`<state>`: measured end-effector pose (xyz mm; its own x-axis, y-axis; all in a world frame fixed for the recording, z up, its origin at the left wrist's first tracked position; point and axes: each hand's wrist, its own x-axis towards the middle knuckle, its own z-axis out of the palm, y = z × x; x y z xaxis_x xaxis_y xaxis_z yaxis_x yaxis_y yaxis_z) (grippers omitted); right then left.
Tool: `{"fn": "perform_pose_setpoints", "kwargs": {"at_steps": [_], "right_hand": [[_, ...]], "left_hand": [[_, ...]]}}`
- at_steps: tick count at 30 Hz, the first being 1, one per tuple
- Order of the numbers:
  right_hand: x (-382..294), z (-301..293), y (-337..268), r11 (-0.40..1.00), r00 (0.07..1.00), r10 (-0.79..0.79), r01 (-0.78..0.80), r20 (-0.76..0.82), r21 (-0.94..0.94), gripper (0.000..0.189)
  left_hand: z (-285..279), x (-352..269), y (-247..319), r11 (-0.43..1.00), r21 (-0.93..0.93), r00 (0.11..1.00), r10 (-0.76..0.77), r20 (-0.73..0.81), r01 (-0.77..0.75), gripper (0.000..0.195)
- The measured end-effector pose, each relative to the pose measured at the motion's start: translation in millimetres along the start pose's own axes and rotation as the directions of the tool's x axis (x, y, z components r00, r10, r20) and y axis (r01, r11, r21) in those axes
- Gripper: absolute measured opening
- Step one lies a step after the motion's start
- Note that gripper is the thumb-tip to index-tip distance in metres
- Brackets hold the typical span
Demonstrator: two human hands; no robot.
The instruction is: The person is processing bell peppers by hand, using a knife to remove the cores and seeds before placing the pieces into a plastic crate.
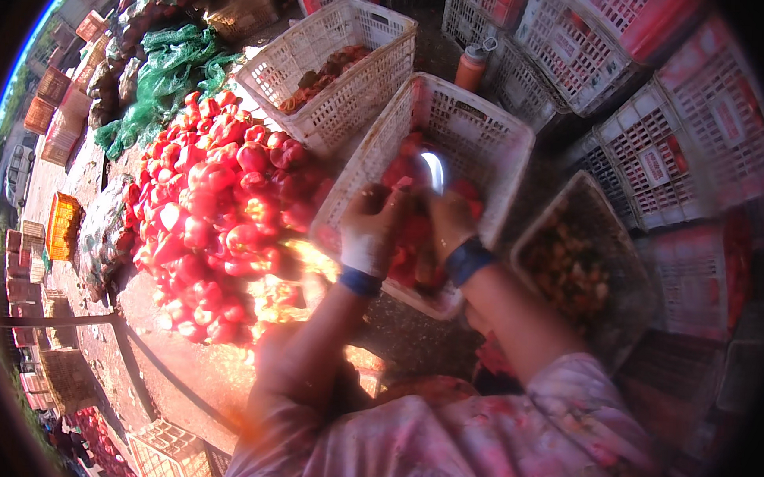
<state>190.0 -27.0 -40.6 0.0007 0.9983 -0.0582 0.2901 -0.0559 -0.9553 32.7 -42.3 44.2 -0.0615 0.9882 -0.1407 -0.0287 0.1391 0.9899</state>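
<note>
Both my hands are over a white slatted plastic crate (517, 132) with red bell peppers (465, 190) lying inside. My left hand (371, 228) has its fingers curled around a piece of red pepper (402, 183), mostly hidden by the fingers. Close beside it, my right hand (451, 223) grips a curved, shiny metal blade (433, 171) that glares in the light; its handle is hidden in the fist. Each wrist wears a dark blue band. To the left of the crate a large heap of red bell peppers (209, 197) spreads over the ground.
Behind stands another white crate (342, 129) holding reddish scraps. An orange bottle (472, 68) is beyond my crate. At right sits a crate of yellowish scraps (565, 267), with stacked white crates (651, 165) past it. Green netting (170, 75) lies beyond the heap.
</note>
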Motion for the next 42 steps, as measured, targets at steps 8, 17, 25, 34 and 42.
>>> {"fn": "perform_pose_setpoints", "kwargs": {"at_steps": [8, 17, 25, 34, 42], "right_hand": [[17.2, -24.6, -48.1, 0.918, 0.883, 0.363, -0.284, -0.298, 0.276, 0.046], [-24.6, -260.9, 25.8, 0.571, 0.838, 0.138, -0.502, -0.528, -0.649, 0.039], [41.3, -128.4, 44.4, 0.529, 0.978, 0.209, -0.119, -0.007, -0.840, 0.042], [53.4, -128.0, 78.6, 0.765, 0.825, 0.564, -0.535, -0.027, -0.358, 0.037], [-14.8, -124.6, -48.8, 0.814, 0.801, 0.576, -0.580, -0.162, 0.022, 0.037]], "left_hand": [[10.3, -8.2, -30.7, 0.997, -0.004, 0.972, -0.080, 0.223, 0.083, 0.030], [-76.3, -18.6, -126.0, 0.879, 0.329, 0.810, -0.103, -0.577, 0.346, 0.108], [-83.6, -15.6, -284.4, 0.695, 0.208, 0.662, -0.485, -0.571, 0.688, 0.051], [-100.1, -1.6, -273.3, 0.185, 0.892, 0.897, -0.256, -0.361, 0.412, 0.027], [-139.6, 15.9, -244.2, 0.679, 0.326, 0.565, -0.159, -0.809, 0.658, 0.037]]}}
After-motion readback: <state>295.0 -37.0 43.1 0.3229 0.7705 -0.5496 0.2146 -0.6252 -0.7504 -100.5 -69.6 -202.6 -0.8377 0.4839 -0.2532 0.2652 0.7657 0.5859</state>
